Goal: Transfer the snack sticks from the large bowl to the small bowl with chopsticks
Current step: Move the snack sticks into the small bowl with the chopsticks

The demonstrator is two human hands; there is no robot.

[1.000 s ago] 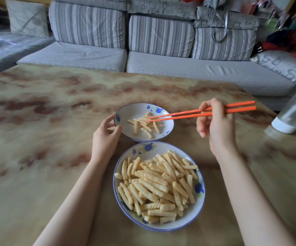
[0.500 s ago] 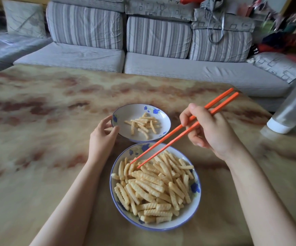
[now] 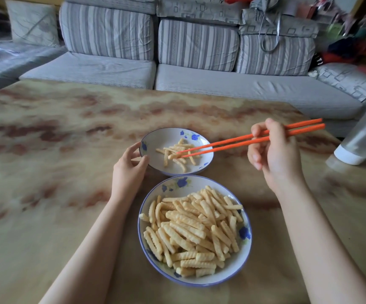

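Observation:
A large white bowl with blue flowers [image 3: 244,235] sits close to me, heaped with ridged yellow snack sticks [image 3: 195,229]. Just beyond it stands a small matching bowl [image 3: 155,137] holding several sticks. My left hand [image 3: 128,172] grips the small bowl's left rim with thumb and fingers. My right hand [image 3: 274,153] holds a pair of orange chopsticks [image 3: 239,140]. Their tips reach into the small bowl, and a snack stick [image 3: 174,156] lies at the tips, apparently between them.
Both bowls rest on a tan marbled table [image 3: 57,172]. A clear bottle with a white cap [image 3: 361,139] lies at the table's right edge. A grey striped sofa [image 3: 177,62] runs behind the table.
My right hand lifted the chopsticks out of the large bowl and swung their tips over into the small bowl, with a stick now at the tips. The left hand stayed on the small bowl.

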